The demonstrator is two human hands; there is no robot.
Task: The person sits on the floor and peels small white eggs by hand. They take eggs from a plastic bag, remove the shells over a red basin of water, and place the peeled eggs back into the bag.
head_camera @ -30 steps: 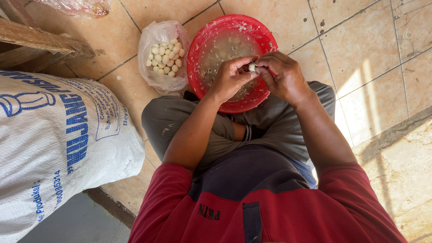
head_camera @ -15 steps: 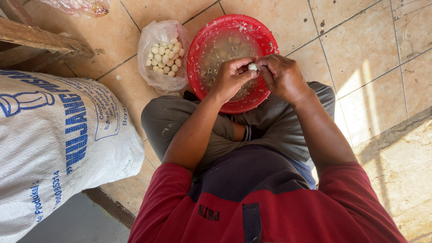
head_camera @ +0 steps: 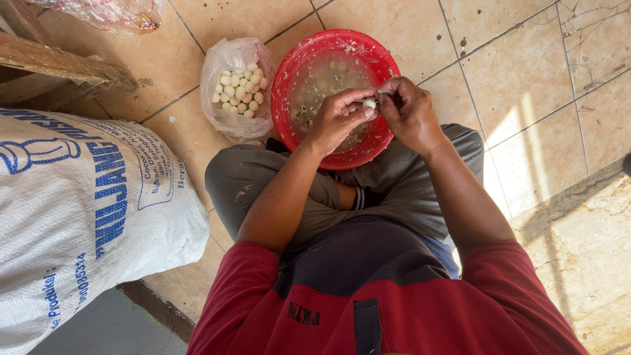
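Observation:
I sit cross-legged on a tiled floor with a red plastic basin (head_camera: 289, 79) in front of my legs. It holds murky water with small pieces and bits of shell. Both hands hover over the basin's near side. My left hand (head_camera: 336, 119) pinches a small white egg (head_camera: 369, 104) between thumb and fingers. My right hand (head_camera: 411, 113) meets it from the right, its fingertips on the same egg. A clear plastic bag (head_camera: 238, 91) with several small peeled white eggs lies just left of the basin.
A large white woven sack (head_camera: 79, 210) with blue print lies at my left. A wooden beam (head_camera: 59, 66) runs along the upper left, with another plastic bag (head_camera: 112, 13) beyond it. Beige tiles (head_camera: 526, 72) extend to the right.
Both hands stay over the basin, working the small egg; the fingers have shifted slightly around it.

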